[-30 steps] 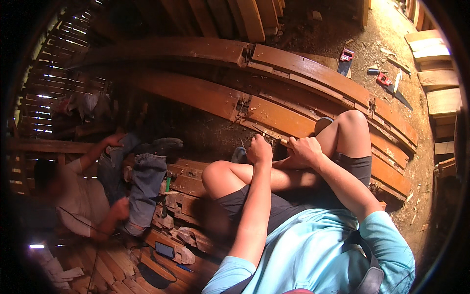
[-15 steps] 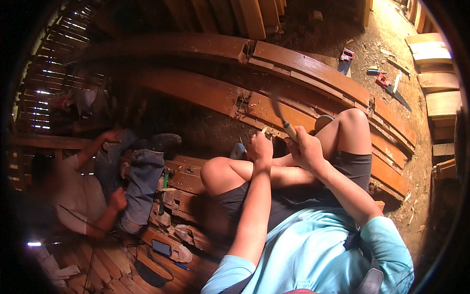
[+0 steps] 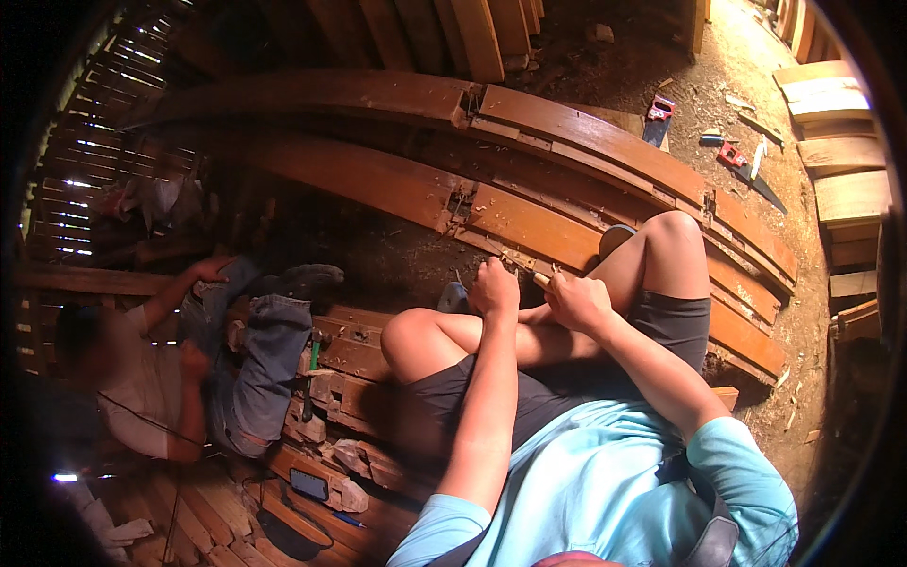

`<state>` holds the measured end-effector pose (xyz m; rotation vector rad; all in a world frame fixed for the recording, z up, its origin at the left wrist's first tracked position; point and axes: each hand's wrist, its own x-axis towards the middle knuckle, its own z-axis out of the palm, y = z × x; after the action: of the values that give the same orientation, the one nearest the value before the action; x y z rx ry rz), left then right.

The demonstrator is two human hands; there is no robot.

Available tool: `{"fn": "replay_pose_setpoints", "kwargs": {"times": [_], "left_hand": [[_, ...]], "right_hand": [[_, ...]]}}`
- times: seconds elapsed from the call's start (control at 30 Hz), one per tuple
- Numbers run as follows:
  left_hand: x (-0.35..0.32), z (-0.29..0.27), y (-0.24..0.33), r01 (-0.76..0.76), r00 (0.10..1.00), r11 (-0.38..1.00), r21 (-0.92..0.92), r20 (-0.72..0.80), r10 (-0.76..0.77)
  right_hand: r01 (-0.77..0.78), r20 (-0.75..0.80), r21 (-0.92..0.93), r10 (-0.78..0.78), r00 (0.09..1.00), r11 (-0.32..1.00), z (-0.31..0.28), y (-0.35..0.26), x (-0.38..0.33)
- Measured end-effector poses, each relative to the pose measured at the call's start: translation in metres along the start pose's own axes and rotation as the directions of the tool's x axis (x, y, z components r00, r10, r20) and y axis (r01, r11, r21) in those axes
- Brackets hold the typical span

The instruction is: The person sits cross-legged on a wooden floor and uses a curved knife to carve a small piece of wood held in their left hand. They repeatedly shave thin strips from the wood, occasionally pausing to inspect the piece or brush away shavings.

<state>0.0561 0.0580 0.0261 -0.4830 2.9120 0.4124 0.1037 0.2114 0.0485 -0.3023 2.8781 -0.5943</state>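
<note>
My right hand [image 3: 578, 300] is closed round the pale wooden handle of a knife [image 3: 541, 279]. Its blade lies toward my left hand and is hard to make out against the boards. My left hand [image 3: 495, 289] is closed just beside it, fingers pinched on a small pale piece of wood that is mostly hidden now. Both hands are held over my crossed bare legs, in front of the long brown wooden beams [image 3: 539, 227].
A person in jeans [image 3: 260, 378] sits at the left, near a green-handled tool [image 3: 314, 354]. A phone [image 3: 309, 484] and blue pen [image 3: 349, 519] lie on planks. Red-handled saws [image 3: 657, 118] rest on the ground at far right, by stacked boards [image 3: 850, 194].
My right hand has come lower and the knife has swung down from pointing up to lying toward my left hand. The seated person's near hand has moved up.
</note>
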Motion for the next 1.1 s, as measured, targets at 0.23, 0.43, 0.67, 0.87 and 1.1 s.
{"fn": "replay_pose_setpoints", "kwargs": {"times": [0.23,0.43,0.67,0.87,1.1], "left_hand": [[-0.001,-0.008,0.003,0.041,0.998,0.999,-0.026,0.041,-0.040],[0.006,-0.002,-0.005,0.038,0.999,0.997,-0.060,0.006,-0.038],[0.004,0.001,-0.006,0.007,1.000,0.992,-0.127,-0.011,-0.009],[0.007,0.003,-0.006,0.002,1.000,0.996,-0.092,0.004,-0.002],[0.007,0.001,-0.008,0.024,1.000,0.990,-0.142,-0.017,-0.027]], "right_hand": [[0.096,-0.387,0.238,0.003,0.922,0.966,0.001,-0.014,-0.002],[-0.049,0.003,-0.198,0.051,0.999,0.979,0.023,-0.003,0.002],[0.095,-0.332,0.240,-0.011,0.943,0.966,-0.011,-0.019,-0.003],[0.000,-0.116,0.116,0.013,0.993,0.993,-0.001,-0.012,-0.012],[-0.120,0.082,-0.033,0.122,0.989,0.992,0.008,-0.018,-0.012]]}}
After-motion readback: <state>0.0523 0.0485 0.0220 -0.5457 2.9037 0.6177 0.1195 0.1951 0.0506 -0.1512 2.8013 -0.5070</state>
